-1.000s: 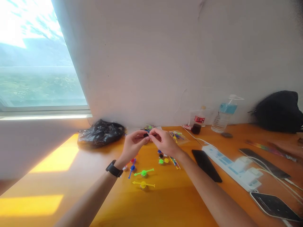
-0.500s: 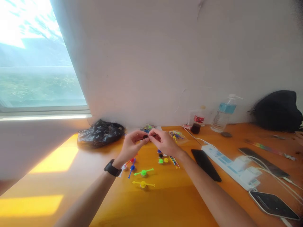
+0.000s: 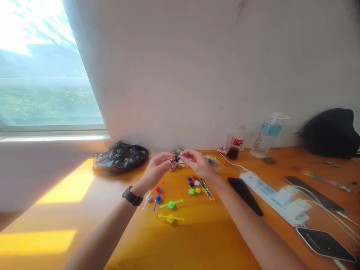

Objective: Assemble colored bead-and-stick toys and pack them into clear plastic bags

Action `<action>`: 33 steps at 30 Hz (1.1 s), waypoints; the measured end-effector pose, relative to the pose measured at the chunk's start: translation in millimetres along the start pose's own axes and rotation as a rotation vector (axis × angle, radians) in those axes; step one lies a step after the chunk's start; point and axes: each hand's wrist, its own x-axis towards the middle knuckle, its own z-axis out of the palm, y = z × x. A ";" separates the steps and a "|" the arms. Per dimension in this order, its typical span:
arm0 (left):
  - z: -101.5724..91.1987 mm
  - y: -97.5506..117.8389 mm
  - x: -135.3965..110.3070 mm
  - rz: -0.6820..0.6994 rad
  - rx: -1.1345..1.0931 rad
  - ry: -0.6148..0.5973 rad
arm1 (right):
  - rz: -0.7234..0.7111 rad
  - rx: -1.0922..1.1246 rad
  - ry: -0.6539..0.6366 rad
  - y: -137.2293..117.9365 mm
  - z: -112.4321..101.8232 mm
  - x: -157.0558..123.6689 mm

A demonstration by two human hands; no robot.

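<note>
Over the back of the table, both hands meet at a small black arrow spinner (image 3: 176, 159). My left hand (image 3: 158, 168) pinches it from the left side. From the right, the fingertips of my right hand (image 3: 197, 163) close on its other end. Nearer to me stand assembled arrow spinners: a yellow one (image 3: 170, 218), a green one (image 3: 171, 204), a blue one (image 3: 158, 199), a white one (image 3: 148, 197) and a red one (image 3: 158, 189). Below my right hand lie several coloured round bases (image 3: 191, 185) beside a bunch of loose arrows (image 3: 206, 188).
A black plastic bag (image 3: 120, 158) sits at the back left. Bagged parts (image 3: 212, 161) lie behind my right hand. To the right are a cola bottle (image 3: 234, 149), a water bottle (image 3: 261, 140), a black phone-like slab (image 3: 244, 195), a power strip (image 3: 270, 197) and a phone (image 3: 324, 243).
Both hands have risen slightly, and the black spinner has turned so that its arrow shape shows between the fingers. The spinners on the table have stayed in place.
</note>
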 end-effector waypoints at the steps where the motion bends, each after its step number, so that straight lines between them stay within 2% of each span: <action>1: 0.4 -0.6 0.2 0.001 0.009 0.011 | -0.005 -0.018 0.007 1.5 0.2 0.7; 6: 0.2 -4.0 0.3 0.019 0.045 0.020 | 0.018 -0.014 -0.036 3.2 5.0 0.8; 9: -1.3 -3.7 -0.7 0.058 0.125 0.033 | 0.038 -0.030 0.051 1.6 6.8 0.3; 13: -4.0 -3.1 -0.8 0.086 0.217 0.071 | 0.061 0.102 0.138 -2.6 4.7 -1.4; 15: -4.9 -3.6 -0.3 0.101 0.256 0.100 | 0.089 0.179 0.089 -5.2 1.7 -2.7; 19: -6.9 -5.3 0.8 0.124 0.304 0.153 | 0.302 0.376 -0.178 -9.2 -7.4 -3.0; 21: -8.4 -6.2 1.5 0.127 0.313 0.171 | 0.318 0.437 -0.158 -10.0 -11.7 -1.2; 23: -9.9 -6.9 2.3 0.129 0.317 0.182 | 0.269 0.450 -0.060 -9.1 -14.0 1.1; 26: -11.1 -7.4 2.9 0.133 0.334 0.187 | 0.208 0.342 0.032 -3.9 -11.8 3.0; 29: -10.0 -8.0 2.7 0.119 0.375 0.182 | 0.143 0.072 0.083 3.8 -3.1 0.8; 31: -8.5 -9.3 2.4 0.090 0.409 0.160 | 0.111 -0.062 0.052 7.8 4.1 -2.4; 33: -7.2 -12.2 2.3 0.066 0.437 0.112 | 0.099 -0.090 -0.027 10.4 10.5 -5.4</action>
